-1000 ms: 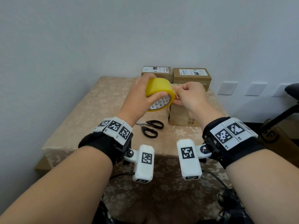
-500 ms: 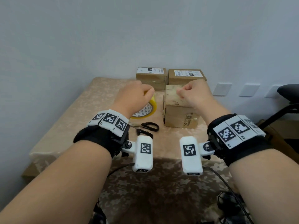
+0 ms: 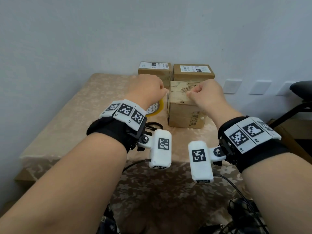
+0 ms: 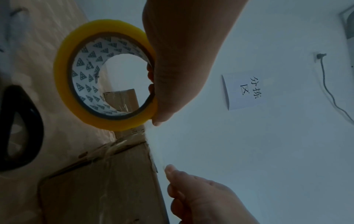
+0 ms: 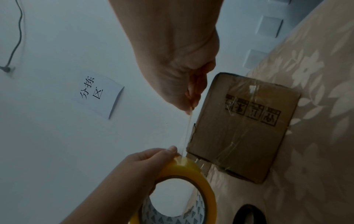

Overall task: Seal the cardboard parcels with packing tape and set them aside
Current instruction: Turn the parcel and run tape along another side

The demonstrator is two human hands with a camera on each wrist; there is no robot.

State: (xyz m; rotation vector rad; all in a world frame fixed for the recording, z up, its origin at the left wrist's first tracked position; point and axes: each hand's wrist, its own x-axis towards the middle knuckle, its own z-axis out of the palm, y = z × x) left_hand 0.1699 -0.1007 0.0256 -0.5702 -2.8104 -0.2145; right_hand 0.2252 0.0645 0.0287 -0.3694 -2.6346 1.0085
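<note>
A cardboard parcel (image 3: 185, 108) stands on the table in front of me, with old clear tape across its faces (image 5: 243, 128). My left hand (image 3: 148, 88) grips a yellow tape roll (image 4: 107, 75) just left of the parcel's top edge. My right hand (image 3: 202, 93) pinches the free end of the tape (image 5: 186, 131) above the parcel top. A short clear strip stretches between the roll (image 5: 184, 171) and my right fingertips (image 5: 191, 104). In the head view the roll (image 3: 157, 108) is mostly hidden under my left hand.
Two labelled parcels (image 3: 155, 71) (image 3: 193, 72) stand at the back against the wall. Black scissors (image 3: 153, 126) lie on the patterned tablecloth (image 3: 81, 115) near my left wrist. A dark chair (image 3: 298, 102) is at the right. A paper sign (image 4: 243, 91) hangs on the wall.
Both hands came down from in front of me to the parcel. The roll dropped to the parcel's left side and the right hand drew the tape end across the top.
</note>
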